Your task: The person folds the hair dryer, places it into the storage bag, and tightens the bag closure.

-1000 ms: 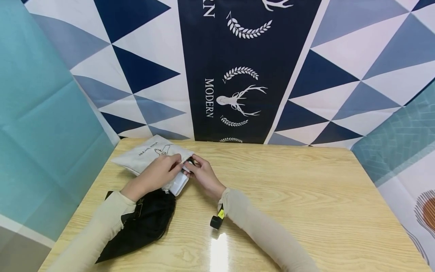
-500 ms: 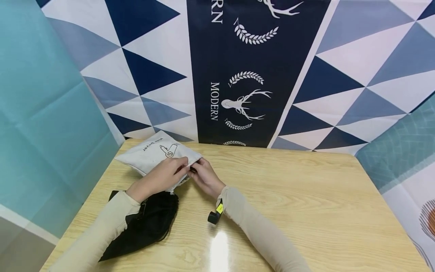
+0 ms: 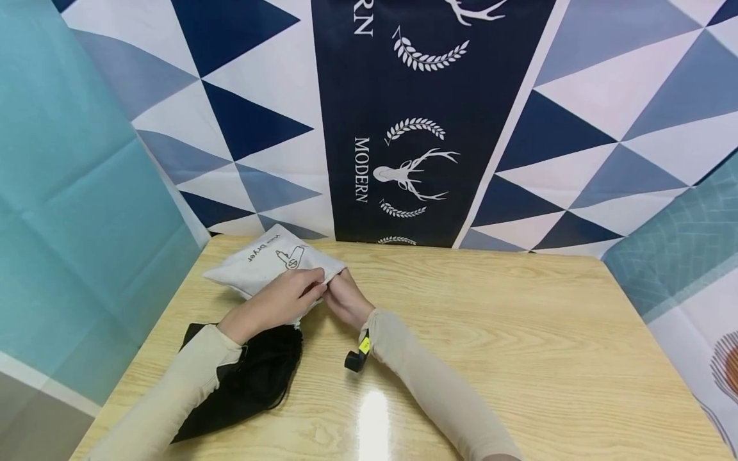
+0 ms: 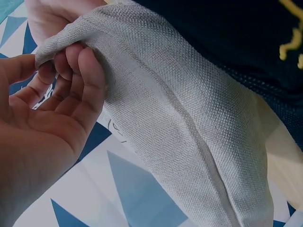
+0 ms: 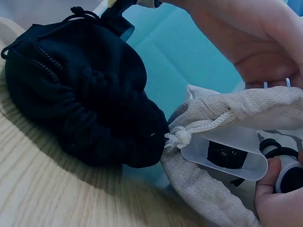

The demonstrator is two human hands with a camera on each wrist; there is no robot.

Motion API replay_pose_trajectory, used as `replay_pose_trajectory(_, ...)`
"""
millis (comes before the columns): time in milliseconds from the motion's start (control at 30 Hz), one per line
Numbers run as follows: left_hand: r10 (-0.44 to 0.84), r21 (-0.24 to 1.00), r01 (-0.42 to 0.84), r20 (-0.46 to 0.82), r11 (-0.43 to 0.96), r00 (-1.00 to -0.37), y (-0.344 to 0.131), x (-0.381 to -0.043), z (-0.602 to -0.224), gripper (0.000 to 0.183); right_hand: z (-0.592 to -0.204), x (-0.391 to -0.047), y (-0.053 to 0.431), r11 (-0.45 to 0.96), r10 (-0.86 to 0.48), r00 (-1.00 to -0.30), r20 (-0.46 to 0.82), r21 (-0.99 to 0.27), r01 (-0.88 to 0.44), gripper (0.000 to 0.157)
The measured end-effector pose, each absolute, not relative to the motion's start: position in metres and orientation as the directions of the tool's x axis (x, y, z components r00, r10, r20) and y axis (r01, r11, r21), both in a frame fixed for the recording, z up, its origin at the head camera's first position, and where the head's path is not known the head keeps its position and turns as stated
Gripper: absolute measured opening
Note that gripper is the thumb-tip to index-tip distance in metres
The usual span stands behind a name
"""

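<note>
A light linen drawstring bag (image 3: pixel 259 262), printed with "Hair Dryer" and a dryer drawing, lies at the table's back left. My left hand (image 3: pixel 279 301) pinches the rim of its mouth; the left wrist view shows thumb and fingers on the cloth (image 4: pixel 156 118). Fingers of my right hand (image 3: pixel 348 301) are inside the mouth, hidden from the head view. In the right wrist view that hand's thumb (image 5: pixel 270 177) presses a grey and black rounded piece (image 5: pixel 289 172) with black loops beside it. A translucent white nozzle (image 5: pixel 225 153) shows in the mouth beside the knotted cord (image 5: pixel 180 137).
A black drawstring pouch (image 3: pixel 254 378) lies on the wooden table (image 3: pixel 490 339) under my left forearm, close to the linen bag. Patterned cloth (image 3: pixel 398 128) stands behind the table, and a teal sheet (image 3: pixel 69 192) hangs on the left.
The white nozzle and the black and grey piece, visible outside the mouth a second ago, have gone inside the linen bag. My right hand has followed deeper in; the bag's rim now covers its fingers.
</note>
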State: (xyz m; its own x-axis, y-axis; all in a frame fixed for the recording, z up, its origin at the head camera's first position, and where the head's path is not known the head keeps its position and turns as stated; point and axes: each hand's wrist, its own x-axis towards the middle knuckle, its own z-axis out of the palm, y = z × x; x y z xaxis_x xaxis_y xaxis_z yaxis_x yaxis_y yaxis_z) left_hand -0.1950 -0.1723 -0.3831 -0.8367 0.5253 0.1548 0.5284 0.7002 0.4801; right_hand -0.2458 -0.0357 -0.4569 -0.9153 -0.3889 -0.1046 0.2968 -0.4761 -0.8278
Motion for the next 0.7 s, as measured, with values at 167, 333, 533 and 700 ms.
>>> replay_pose_trajectory(167,0.550,0.458,0.557,0.164,0.693,-0.819,-0.167,-0.194,-0.384,0.024,-0.458,-0.248,-0.036,-0.491,-0.382,-0.917,-0.115,-0.816,0.306,0.013)
replay_pose_trajectory(333,0.564,0.455,0.572,0.169,0.683,-0.808,-0.160,-0.193,-0.382,0.025,-0.457,-0.251,-0.033,-0.511,-0.387,-0.911,-0.143,-0.789,0.341,0.022)
replay_pose_trajectory(533,0.562,0.443,0.567,0.160,0.694,-0.812,-0.158,-0.191,-0.384,0.026,-0.464,-0.250,-0.034,-0.447,-0.352,-0.927,-0.128,-0.848,0.286,0.024)
replay_pose_trajectory(700,0.592,0.414,0.586,0.129,0.697,-0.795,-0.154,-0.188,-0.391,0.023,-0.469,-0.247,-0.028,-0.378,-0.339,-0.930,-0.139,-0.886,0.270,0.020)
